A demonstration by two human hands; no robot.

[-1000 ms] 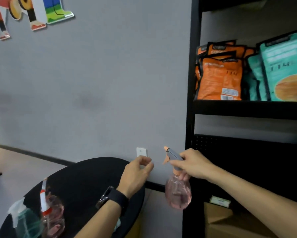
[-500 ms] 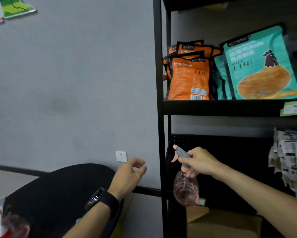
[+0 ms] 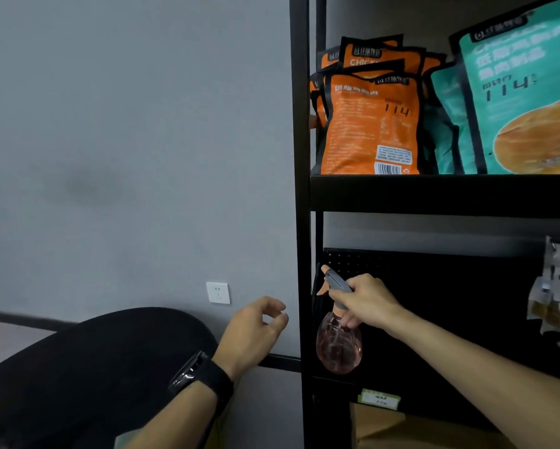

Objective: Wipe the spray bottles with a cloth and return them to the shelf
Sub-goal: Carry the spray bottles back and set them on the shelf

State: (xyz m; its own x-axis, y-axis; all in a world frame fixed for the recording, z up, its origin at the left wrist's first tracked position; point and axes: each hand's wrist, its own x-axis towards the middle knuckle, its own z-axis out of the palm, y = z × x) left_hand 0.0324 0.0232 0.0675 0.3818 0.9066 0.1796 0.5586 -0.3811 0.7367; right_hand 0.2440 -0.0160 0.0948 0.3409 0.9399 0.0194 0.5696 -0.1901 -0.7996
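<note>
My right hand (image 3: pixel 367 303) grips the grey and orange trigger head of a pink see-through spray bottle (image 3: pixel 338 345). The bottle hangs upright inside the lower bay of the black shelf (image 3: pixel 299 189), just right of its front post and in front of a black pegboard back. My left hand (image 3: pixel 252 332) hovers left of the post with its fingers loosely curled and nothing in it; a black watch sits on that wrist. No cloth is in view.
Orange bags (image 3: pixel 369 124) and teal bags (image 3: pixel 518 102) stand on the upper shelf board. Hanging packets (image 3: pixel 557 296) fill the right of the lower bay. A cardboard box (image 3: pixel 401 429) sits below. A round black table (image 3: pixel 87 377) stands at lower left near a wall socket (image 3: pixel 218 292).
The view has swung right toward the shelf. My right hand has carried the pink bottle past the front post into the lower bay. The bottles on the table have left the view.
</note>
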